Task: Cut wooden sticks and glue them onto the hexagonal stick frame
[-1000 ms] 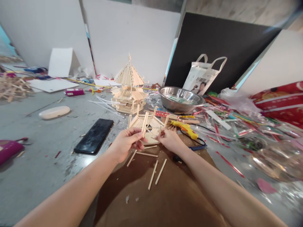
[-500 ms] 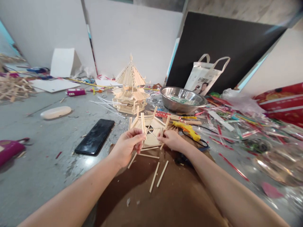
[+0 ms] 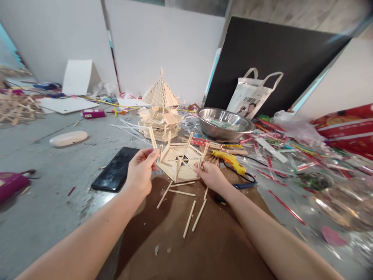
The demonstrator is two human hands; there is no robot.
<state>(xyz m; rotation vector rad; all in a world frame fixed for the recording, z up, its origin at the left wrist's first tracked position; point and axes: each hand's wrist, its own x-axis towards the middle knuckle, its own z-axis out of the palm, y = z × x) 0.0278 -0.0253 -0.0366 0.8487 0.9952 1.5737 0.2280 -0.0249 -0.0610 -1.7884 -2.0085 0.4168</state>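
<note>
Pale wooden sticks form a hexagonal base (image 3: pixel 166 165) with short posts standing at its corners, in front of me. My left hand (image 3: pixel 142 167) is closed just left of it, pinching an upright wooden stick piece (image 3: pixel 152 137) between thumb and fingers. At the base's right corner, my right hand (image 3: pixel 210 173) has its fingers closed on the edge beside a post; the exact grip is partly hidden. Several loose sticks (image 3: pixel 189 219) lie on the brown board (image 3: pixel 163 241) nearer to me.
Behind the base stands a finished-looking stick pavilion (image 3: pixel 161 105). A black phone (image 3: pixel 112 171) lies to the left. To the right are a yellow glue gun (image 3: pixel 230 159), a steel basin (image 3: pixel 224 126), a tote bag (image 3: pixel 250 95) and scattered straws.
My left hand has moved left, away from the front of the base, with the stick piece in it. A front post now shows. My right hand stays nearly in place.
</note>
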